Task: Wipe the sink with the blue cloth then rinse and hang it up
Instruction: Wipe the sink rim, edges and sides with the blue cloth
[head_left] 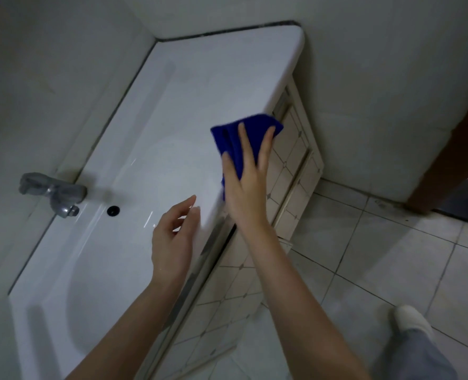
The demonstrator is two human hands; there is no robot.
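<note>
Blue folded cloth [227, 138] lies on the front rim of the glossy white ceramic sink [172, 105], right of centre in the frame. I see the right hand [245, 185] pressing it flat with straight, spread fingers. The left hand [172, 237] is by the rim lower down, fingers relaxed and holding nothing (touching or not, I cannot tell). A grey metal tap [53, 192] sits at the left.

One wide-angle head view looks steeply down from close above on the long white glazed sink [172, 111], which runs slantwise across the frame. The grey metal tap [54, 192] sits on the sink's wall side, and pale floor tiles [378, 256] lie beyond its open side.
</note>
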